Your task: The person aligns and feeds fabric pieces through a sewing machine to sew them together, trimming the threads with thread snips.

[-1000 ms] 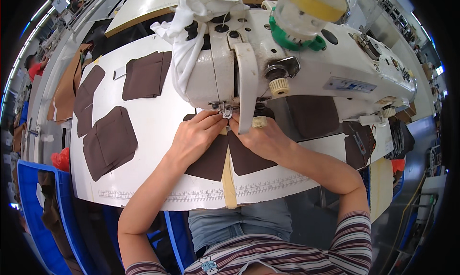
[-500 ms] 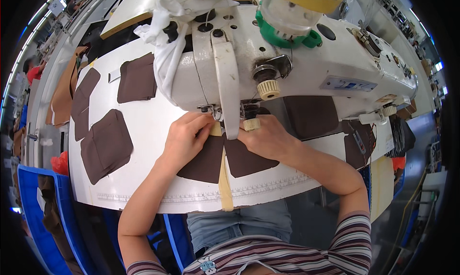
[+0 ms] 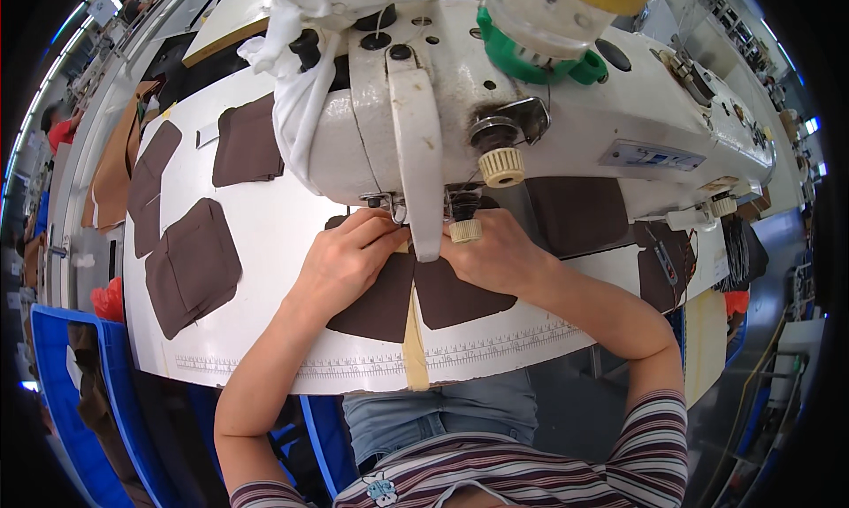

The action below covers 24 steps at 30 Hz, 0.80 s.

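Observation:
Two dark brown fabric pieces lie side by side under the white sewing machine (image 3: 566, 110), a left piece (image 3: 376, 306) and a right piece (image 3: 464, 297). Between them a pale yellow strip (image 3: 414, 349) runs toward the table's front edge. My left hand (image 3: 347, 259) is closed, thumb and fingers pinching the fabric at the strip's far end, just left of the needle area. Curled over the right piece's far edge is my right hand (image 3: 495, 253). The machine's white lever (image 3: 417, 145) and a knob partly cover its fingertips. The needle point is hidden.
Stacked brown pieces lie at the left: a near stack (image 3: 195, 269), a far stack (image 3: 249, 141) and overlapping pieces (image 3: 152, 185). A brown panel (image 3: 577, 214) sits under the machine arm. Thread snips (image 3: 661, 260) rest at the right. A blue bin (image 3: 110, 366) stands lower left.
My left fingers have shifted slightly right and closed over more of the yellow strip's far end. A brown edge now shows beyond my left hand. My right hand has hardly moved.

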{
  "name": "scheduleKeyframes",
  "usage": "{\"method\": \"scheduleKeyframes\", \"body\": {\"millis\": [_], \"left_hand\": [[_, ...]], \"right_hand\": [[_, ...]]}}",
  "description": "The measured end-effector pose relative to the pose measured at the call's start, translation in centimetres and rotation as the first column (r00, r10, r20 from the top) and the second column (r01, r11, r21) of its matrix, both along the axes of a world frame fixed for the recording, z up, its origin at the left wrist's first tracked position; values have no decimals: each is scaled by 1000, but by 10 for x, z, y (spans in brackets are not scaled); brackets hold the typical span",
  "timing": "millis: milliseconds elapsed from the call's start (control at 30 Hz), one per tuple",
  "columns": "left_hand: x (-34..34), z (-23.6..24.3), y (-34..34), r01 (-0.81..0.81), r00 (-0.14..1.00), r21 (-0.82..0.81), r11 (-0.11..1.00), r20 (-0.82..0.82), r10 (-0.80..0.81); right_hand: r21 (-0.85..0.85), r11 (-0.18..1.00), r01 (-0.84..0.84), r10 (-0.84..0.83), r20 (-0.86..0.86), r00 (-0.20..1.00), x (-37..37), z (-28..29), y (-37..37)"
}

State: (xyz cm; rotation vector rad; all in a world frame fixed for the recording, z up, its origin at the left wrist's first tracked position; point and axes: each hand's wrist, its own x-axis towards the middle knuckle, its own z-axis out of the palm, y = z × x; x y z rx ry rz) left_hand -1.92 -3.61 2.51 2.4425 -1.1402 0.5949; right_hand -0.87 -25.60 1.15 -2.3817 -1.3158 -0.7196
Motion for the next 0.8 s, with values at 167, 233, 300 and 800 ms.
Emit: {"method": "scheduleKeyframes", "body": {"millis": [167,233,300,800], "left_hand": [[-1,-4,2,3,1000,51,999,12,-4],[0,-4,2,22,999,86,996,28,-25],[-1,-3,3,24,999,104,994,21,-26],[11,-7,14,-9,999,79,997,-36,12]], "right_hand": [[-6,1000,-3,3,-31,1000,0,0,-2],[-8,1000,-4,3,-29,1000,1,0,-3],[-11,1000,-5,4,-53,999,-1,0,-4],[-29,994,108,-107,29,994,2,-4,8]]}}
